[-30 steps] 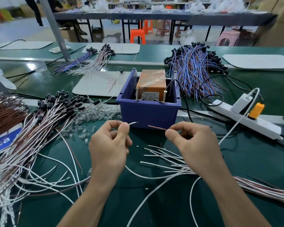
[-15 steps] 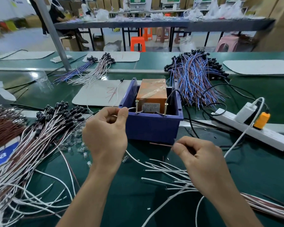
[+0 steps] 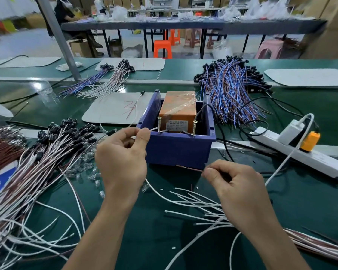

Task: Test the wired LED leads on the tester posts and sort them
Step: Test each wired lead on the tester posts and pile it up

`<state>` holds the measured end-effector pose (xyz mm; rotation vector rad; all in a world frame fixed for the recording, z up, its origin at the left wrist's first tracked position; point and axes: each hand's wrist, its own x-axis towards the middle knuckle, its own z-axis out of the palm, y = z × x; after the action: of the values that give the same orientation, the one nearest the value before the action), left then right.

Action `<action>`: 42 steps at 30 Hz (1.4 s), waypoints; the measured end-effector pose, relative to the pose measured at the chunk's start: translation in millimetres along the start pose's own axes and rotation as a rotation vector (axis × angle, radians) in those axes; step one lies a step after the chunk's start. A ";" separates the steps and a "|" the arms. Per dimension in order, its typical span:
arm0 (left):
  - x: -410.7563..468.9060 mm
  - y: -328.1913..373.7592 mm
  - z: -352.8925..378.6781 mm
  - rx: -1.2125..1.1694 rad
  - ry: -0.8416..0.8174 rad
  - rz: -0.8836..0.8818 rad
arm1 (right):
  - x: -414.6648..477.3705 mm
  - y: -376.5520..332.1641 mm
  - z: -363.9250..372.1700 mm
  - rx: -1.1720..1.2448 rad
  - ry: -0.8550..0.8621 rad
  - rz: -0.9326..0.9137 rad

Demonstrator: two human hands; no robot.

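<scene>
A blue bin (image 3: 177, 151) holds an orange tester box (image 3: 179, 106). Two upright screw posts, the left post (image 3: 159, 124) and the right post (image 3: 194, 127), stand at the bin's front rim. My left hand (image 3: 123, 158) pinches a white lead (image 3: 154, 129) whose bare tip reaches the left post. My right hand (image 3: 236, 190) pinches a brown lead (image 3: 189, 168) that points left in front of the bin, below the posts. Loose white leads (image 3: 195, 203) lie under my right hand.
A heap of white and brown leads with black LED caps (image 3: 53, 145) fills the left. Blue and brown leads (image 3: 230, 90) lie behind the bin. A white power strip (image 3: 300, 154) with an orange plug sits at the right. Clear LEDs (image 3: 86, 164) are scattered near my left hand.
My left hand rose and carried the white lead's tip up to the left post. My right hand stayed low in front of the bin with the brown lead.
</scene>
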<state>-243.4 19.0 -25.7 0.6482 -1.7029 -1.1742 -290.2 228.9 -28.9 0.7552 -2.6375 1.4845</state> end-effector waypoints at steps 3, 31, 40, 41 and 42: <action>1.0 0.2 3.4 0.017 -0.011 -0.001 | 0.5 -0.3 1.0 0.042 0.033 -0.007; 5.3 -0.8 7.3 0.004 0.015 -0.021 | 52.7 -5.2 -10.8 -0.007 0.249 -0.177; 6.2 1.7 5.8 -0.025 0.008 -0.027 | 56.1 -9.3 -4.5 -0.067 0.306 -0.158; 6.1 2.0 5.9 -0.025 0.008 -0.026 | 55.5 -10.2 -4.3 -0.074 0.325 -0.161; 6.0 2.3 5.8 -0.024 0.008 -0.026 | 54.6 -10.7 -4.1 -0.079 0.343 -0.163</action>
<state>-251.0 17.5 -21.8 0.6615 -1.6758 -1.2071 -334.7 205.8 -4.5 0.6274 -2.3073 1.3231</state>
